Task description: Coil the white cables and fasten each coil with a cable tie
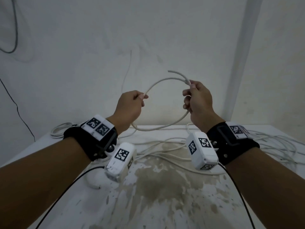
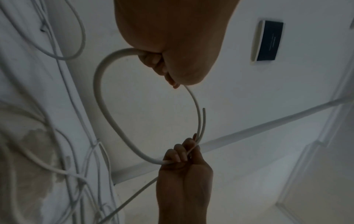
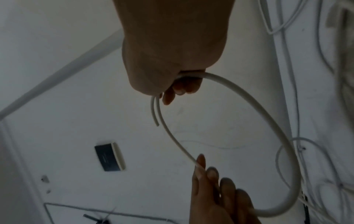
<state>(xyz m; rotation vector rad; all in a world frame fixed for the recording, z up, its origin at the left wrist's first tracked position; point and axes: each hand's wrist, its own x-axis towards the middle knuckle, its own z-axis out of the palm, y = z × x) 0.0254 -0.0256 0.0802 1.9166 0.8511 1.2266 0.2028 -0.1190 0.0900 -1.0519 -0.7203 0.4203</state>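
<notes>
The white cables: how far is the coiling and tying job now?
Done: one bundle at the table's back left looks coiled; no tie can be made out. In hand: the left hand and right hand hold a white cable bent into its first loop, free end at the right hand. Left: loose cables lie tangled on the table, uncoiled.

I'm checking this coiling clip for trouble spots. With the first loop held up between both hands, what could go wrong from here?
The short free end sticks out past the right hand; it may slip from the grip and let the loop spring open. The white cable trails into the loose tangle on the table, so pulling more in could snag.
</notes>
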